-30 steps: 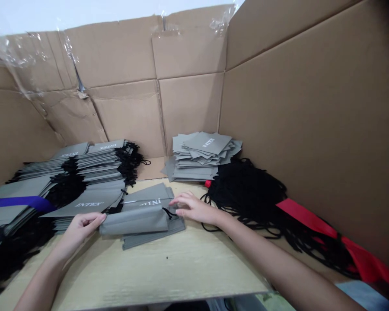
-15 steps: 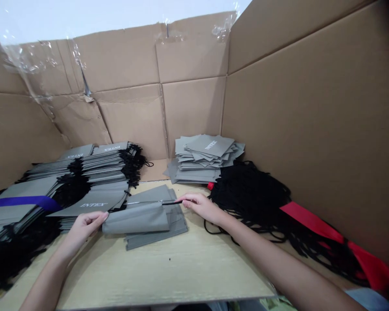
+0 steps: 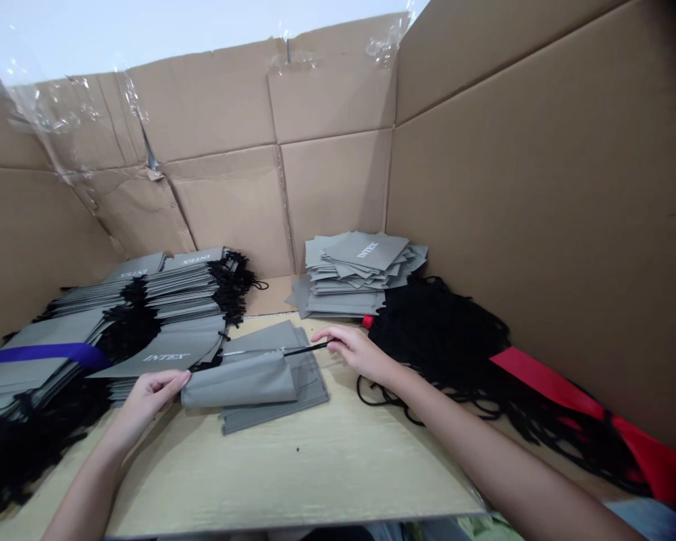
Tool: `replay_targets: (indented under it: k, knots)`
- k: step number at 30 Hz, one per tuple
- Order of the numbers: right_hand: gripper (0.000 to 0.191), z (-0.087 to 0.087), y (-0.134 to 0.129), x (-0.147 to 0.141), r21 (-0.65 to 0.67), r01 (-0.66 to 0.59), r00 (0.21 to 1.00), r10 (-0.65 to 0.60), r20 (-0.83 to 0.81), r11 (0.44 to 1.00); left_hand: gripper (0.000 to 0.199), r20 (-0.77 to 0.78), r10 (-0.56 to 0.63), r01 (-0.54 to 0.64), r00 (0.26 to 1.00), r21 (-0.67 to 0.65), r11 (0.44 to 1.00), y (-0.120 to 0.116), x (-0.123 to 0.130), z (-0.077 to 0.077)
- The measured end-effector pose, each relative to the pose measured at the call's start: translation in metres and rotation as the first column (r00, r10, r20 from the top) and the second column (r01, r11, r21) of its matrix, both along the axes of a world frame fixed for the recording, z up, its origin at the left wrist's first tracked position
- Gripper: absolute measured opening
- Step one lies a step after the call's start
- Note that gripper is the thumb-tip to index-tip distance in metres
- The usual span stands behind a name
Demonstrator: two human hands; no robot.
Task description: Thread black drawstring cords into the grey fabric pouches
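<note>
My left hand (image 3: 156,392) pinches the left end of a grey fabric pouch (image 3: 239,382), which is held tilted over a few flat grey pouches (image 3: 309,387) on the table. Fingers of my right hand (image 3: 354,352) are closed on a black cord (image 3: 307,349) that runs into the pouch's top right corner. Along the pouch's upper edge shows a thin, shiny metal rod (image 3: 242,352); how it joins the cord is too small to tell. Just left of the pouch lies a stack of grey pouches with black cords (image 3: 166,347), the top one printed INTEX.
More corded pouch stacks (image 3: 180,282) stand at the back left, one bundle bound by a purple band (image 3: 45,352). A loose pile of grey pouches (image 3: 360,267) sits at the back. Black cords (image 3: 439,338) with red strips (image 3: 546,382) lie right. Cardboard walls (image 3: 332,173) enclose the table (image 3: 293,481).
My right hand has moved a little to the right, and a longer stretch of black cord shows between it and the pouch. My left hand keeps its hold on the pouch.
</note>
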State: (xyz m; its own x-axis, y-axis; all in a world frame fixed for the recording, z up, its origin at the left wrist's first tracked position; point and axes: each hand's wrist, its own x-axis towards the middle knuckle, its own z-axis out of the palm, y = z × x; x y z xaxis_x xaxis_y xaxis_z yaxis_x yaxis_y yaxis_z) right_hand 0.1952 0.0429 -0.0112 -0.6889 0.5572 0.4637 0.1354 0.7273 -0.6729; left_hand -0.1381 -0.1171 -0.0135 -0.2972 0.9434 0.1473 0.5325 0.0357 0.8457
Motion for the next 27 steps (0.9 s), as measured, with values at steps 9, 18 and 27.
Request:
replay_targets:
  k: [9, 18, 27]
  knots:
    - [0.034, 0.001, 0.003, 0.004, 0.062, -0.009, 0.999, 0.007, 0.035, 0.998, 0.042, -0.015, -0.008, 0.009, 1.000, 0.029, 1.000, -0.001, 0.003, 0.004]
    - [0.037, -0.001, 0.009, 0.005, 0.228, 0.035, 0.996, -0.054, 0.076, 0.973, 0.041, -0.089, 0.013, -0.012, 0.996, 0.011, 1.000, -0.001, -0.006, 0.003]
    - [0.028, 0.005, -0.003, 0.004, 0.223, 0.103, 0.995, -0.101, -0.019, 0.970, 0.044, -0.494, 0.005, -0.042, 0.870, -0.066, 0.997, -0.002, 0.006, 0.012]
